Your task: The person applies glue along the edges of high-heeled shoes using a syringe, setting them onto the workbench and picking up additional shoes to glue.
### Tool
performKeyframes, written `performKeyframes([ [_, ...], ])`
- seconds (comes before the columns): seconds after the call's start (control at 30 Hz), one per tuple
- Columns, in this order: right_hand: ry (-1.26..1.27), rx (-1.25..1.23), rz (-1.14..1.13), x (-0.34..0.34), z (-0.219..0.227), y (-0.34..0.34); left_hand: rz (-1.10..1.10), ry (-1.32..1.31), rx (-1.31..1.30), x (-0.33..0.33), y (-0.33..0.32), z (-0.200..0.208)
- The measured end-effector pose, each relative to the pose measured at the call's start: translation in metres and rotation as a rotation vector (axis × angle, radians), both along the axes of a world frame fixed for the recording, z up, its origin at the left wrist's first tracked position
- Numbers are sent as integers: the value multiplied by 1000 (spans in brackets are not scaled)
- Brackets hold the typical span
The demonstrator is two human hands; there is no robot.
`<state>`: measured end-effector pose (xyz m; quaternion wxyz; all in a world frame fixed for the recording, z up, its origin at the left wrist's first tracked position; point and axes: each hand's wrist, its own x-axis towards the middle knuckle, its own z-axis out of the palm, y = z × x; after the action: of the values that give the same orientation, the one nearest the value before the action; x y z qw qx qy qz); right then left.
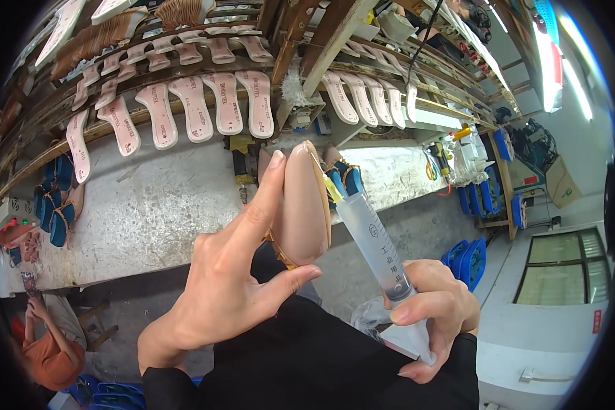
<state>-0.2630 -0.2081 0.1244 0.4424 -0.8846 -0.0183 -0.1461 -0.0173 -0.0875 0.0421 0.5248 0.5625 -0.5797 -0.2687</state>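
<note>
My left hand (219, 280) is closed on a sandal (302, 212), its glossy beige sole facing me and gold-coloured studs showing along the lower edge. The thumb presses one end while the fingers brace the side; the far side of the sandal is hidden. In my right hand (436, 307) is a large clear plastic syringe (374, 239), gripped round the barrel's lower end and the plunger. Its yellow tip (333, 190) sits at the sandal's right edge; whether it touches I cannot tell. Behind the tip, another sandal with teal straps (350, 176) lies on the bench.
The scuffed workbench (157, 205) spans the view. Pink insoles (191, 109) line the wooden rack above. Several teal sandals (56, 212) lie on the left, and a black-handled tool (240, 167) hangs centrally. Another person (55, 355) sits lower left; blue baskets (466, 265) stand right.
</note>
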Motion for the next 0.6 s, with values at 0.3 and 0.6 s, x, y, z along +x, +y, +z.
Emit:
performKeyframes([
  [0.3, -83, 205, -72, -11, -6, 7, -7, 92, 40, -2, 1, -5],
  [0.6, -141, 427, -120, -14, -10, 21, -17, 157, 49, -3, 3, -6],
])
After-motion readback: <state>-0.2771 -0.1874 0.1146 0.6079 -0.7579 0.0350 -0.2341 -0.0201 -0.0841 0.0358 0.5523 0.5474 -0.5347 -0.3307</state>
